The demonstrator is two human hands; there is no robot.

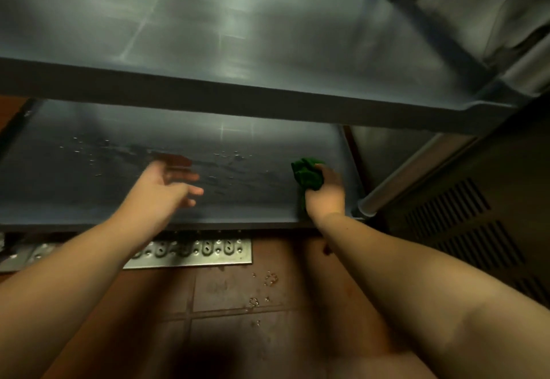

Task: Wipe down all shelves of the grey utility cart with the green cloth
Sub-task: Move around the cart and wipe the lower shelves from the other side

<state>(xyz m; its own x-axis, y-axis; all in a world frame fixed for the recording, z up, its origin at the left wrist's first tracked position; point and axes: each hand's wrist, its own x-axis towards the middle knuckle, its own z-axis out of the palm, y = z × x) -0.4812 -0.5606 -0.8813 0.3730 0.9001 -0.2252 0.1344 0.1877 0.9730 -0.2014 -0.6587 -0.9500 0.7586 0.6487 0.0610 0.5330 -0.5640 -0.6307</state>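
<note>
The grey utility cart fills the upper view, its upper shelf (238, 36) above and a lower shelf (89, 170) below with water drops and dark smears on it. My right hand (326, 194) grips the bunched green cloth (308, 174) at the right end of the lower shelf, near the corner post. My left hand (166, 185) hovers over the middle of the lower shelf, fingers spread and relaxed, holding nothing.
A perforated metal floor drain grate (190, 252) lies under the cart's front edge. The brown tiled floor (238, 304) has wet spots. A dark louvred appliance panel (476, 229) stands at the right, next to the cart's grey post (395, 179).
</note>
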